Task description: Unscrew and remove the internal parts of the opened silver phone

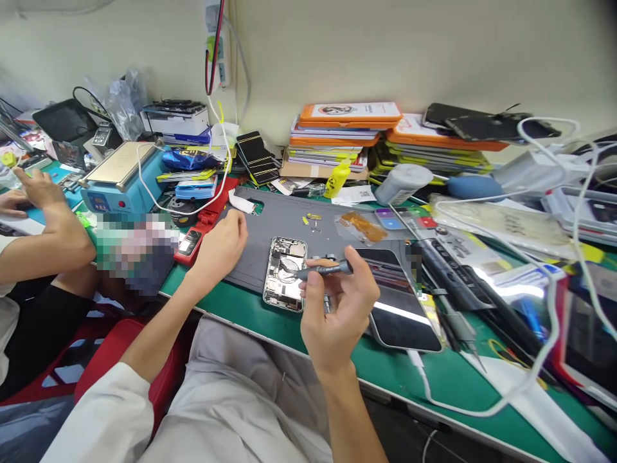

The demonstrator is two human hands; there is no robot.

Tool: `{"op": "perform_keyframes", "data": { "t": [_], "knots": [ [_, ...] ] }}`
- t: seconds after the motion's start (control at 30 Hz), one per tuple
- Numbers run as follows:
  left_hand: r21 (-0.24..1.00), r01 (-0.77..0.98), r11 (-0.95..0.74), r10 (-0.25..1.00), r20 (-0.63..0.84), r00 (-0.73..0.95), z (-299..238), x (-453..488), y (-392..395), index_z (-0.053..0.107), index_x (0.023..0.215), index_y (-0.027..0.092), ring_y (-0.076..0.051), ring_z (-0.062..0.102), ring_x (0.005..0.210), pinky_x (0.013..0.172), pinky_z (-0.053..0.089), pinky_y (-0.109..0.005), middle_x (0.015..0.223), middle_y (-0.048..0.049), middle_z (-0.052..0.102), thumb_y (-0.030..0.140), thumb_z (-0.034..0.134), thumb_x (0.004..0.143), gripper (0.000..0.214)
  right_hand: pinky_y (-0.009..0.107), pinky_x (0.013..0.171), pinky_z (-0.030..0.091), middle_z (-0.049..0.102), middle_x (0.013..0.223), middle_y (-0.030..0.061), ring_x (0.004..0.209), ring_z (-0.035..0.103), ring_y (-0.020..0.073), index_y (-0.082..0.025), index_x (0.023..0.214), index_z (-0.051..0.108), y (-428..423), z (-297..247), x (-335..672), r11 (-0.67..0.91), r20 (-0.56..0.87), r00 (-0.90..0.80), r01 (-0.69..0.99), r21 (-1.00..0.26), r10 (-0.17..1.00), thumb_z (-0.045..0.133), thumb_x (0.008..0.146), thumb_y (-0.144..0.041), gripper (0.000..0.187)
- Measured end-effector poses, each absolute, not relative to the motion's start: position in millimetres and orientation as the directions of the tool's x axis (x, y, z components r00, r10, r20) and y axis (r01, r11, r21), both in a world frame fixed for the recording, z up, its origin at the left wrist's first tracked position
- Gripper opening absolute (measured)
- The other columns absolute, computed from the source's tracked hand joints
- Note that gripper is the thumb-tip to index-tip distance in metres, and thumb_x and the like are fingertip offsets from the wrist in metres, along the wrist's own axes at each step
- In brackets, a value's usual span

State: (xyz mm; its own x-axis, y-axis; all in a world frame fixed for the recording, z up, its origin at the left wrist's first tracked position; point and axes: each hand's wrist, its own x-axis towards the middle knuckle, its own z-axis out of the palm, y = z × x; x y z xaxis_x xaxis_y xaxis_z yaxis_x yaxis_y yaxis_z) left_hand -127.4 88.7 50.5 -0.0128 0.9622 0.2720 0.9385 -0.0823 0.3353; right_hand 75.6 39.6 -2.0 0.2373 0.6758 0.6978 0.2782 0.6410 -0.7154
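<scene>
Here, the right hand (340, 308) is clamped on a screwdriver (332, 268), its tip pointing left over the opened phone (284, 289); whether it touches the insides, I cannot tell. That phone lies on the grey mat (284, 209), near its front edge, on the green surface (385, 376). The left hand (224, 241) is curled above the mat's left side, beside a red case (207, 218); whether its fingers grip anything is hidden. Small parts (313, 218) lie beyond the phone, and a second phone (402, 299) rests screen up, just right of the right hand.
</scene>
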Motion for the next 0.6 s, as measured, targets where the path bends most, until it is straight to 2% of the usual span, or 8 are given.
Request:
{"op": "perform_keyframes", "data": {
  "t": [0.03,0.1,0.13,0.2,0.27,0.4,0.5,0.6],
  "knots": [
    [0.425,0.901,-0.088,0.966,0.258,-0.027,48.9,-127.7,80.2,0.05,0.111,0.023,-0.017,0.065,0.073,0.065,0.048,-0.027,0.09,-0.0022,0.068,0.021,0.032,0.12,0.021,0.032,0.072,0.07,0.079,0.12,0.0114,0.097,0.084,0.0227,-0.028,0.163,0.05,39.1,-1.3,75.1,0.636,0.688,0.24,0.263,-0.725,0.685,0.069,0.107,-0.021,0.06],
    [0.867,0.492,-0.076,0.994,0.106,-0.033,44.2,-125.5,63.4,0.042,0.101,0.026,-0.013,0.053,0.059,0.054,0.04,-0.023,0.078,0.0046,0.056,0.036,0.03,0.122,0.026,0.031,0.069,0.07,0.079,0.118,0.01,0.089,0.082,0.0202,-0.029,0.163,0.049,38.1,1.6,73.9,0.633,0.668,0.251,0.214,-0.744,0.701,0.068,0.108,-0.021,0.059],
    [0.963,0.268,-0.016,1.0,0.008,0.029,41.5,-122.8,56.0,0.04,0.098,0.027,-0.011,0.047,0.054,0.05,0.036,-0.022,0.073,0.0073,0.049,0.047,0.033,0.121,0.032,0.03,0.067,0.069,0.078,0.117,0.009,0.082,0.08,0.0178,-0.031,0.163,0.049,37.5,3.7,73.3,0.635,0.659,0.257,0.181,-0.751,0.706,0.067,0.108,-0.021,0.059],
    [0.994,-0.056,0.097,0.988,-0.089,0.128,36.6,-115.3,44.4,0.04,0.095,0.026,-0.009,0.045,0.051,0.047,0.034,-0.019,0.073,0.009,0.049,0.063,0.049,0.115,0.043,0.029,0.064,0.069,0.078,0.116,0.0067,0.069,0.075,0.0133,-0.033,0.163,0.048,36.4,8.9,72.5,0.639,0.641,0.268,0.108,-0.762,0.719,0.066,0.109,-0.021,0.058],
    [0.971,-0.196,0.136,0.983,-0.108,0.148,33.0,-107.3,37.1,0.048,0.095,0.024,-0.007,0.05,0.052,0.046,0.04,-0.019,0.075,0.0081,0.056,0.069,0.069,0.104,0.051,0.029,0.065,0.071,0.077,0.114,0.0046,0.062,0.072,0.0111,-0.034,0.164,0.046,35.4,14.2,73.0,0.626,0.609,0.288,0.041,-0.779,0.739,0.064,0.11,-0.021,0.058],
    [0.973,-0.218,0.079,0.996,-0.07,0.047,28.8,-99.6,29.8,0.07,0.088,0.016,-0.012,0.066,0.059,0.054,0.057,-0.023,0.076,-0.0013,0.074,0.06,0.096,0.084,0.051,0.031,0.07,0.074,0.078,0.114,0.0035,0.074,0.079,0.0139,-0.036,0.162,0.051,34.4,20.2,77.7,0.54,0.489,0.294,-0.121,-0.833,0.821,0.063,0.112,-0.025,0.054],
    [0.976,-0.208,0.066,0.997,-0.071,-0.013,26.1,-100.8,25.0,0.082,0.092,0.013,-0.018,0.076,0.066,0.059,0.063,-0.027,0.083,-0.0096,0.084,0.054,0.098,0.083,0.045,0.032,0.074,0.075,0.078,0.115,0.004,0.091,0.083,0.0177,-0.037,0.16,0.054,33.6,19.8,81.3,0.47,0.424,0.234,-0.204,-0.859,0.875,0.065,0.111,-0.027,0.051],
    [0.979,-0.193,0.067,0.997,-0.073,-0.029,25.0,-101.9,20.0,0.088,0.097,0.014,-0.021,0.081,0.07,0.058,0.065,-0.028,0.089,-0.0125,0.088,0.054,0.097,0.085,0.043,0.036,0.081,0.076,0.08,0.114,0.0041,0.095,0.084,0.0194,-0.036,0.161,0.053,32.4,18.8,82.0,0.468,0.435,0.191,-0.193,-0.862,0.88,0.065,0.111,-0.027,0.053]
  ]
}}
